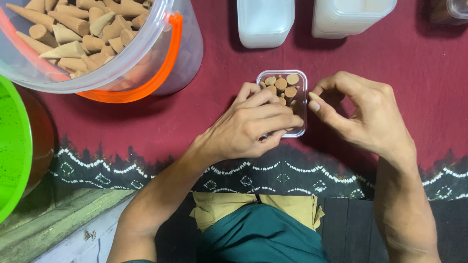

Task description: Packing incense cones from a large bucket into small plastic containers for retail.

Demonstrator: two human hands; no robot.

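Just above the middle of the frame a small clear plastic box [283, 103] sits on a maroon cloth with a dark patterned border [146, 122], and it is already packed with brown incense cones [281, 84] standing base-up, their round ends showing at its upper half. The left hand [248, 127] lies over the lower part of the box, fingers curled across its contents and pressing down on them; whether it pinches a single cone underneath cannot be told. The right hand [358, 117] is at the box's right edge, fingers bent, with the thumb tip touching or just beside the rim; it appears to grasp nothing, steadying the wall at most. In the upper left of the frame a large clear bucket with an orange handle [161, 58] holds a heap of loose cones, and a green basin [12, 151] shows at the left edge. Along the top edge stand two stacks of white translucent containers [265, 22], well apart from the hands. The risk, as I judge it, is in the tight packing: pressure from the left fingers could snap a cone tip or crumble a base, and a sideways push could tip the light box or slide it on the cloth, spilling the standing cones. An uneven row could also keep a lid from seating.
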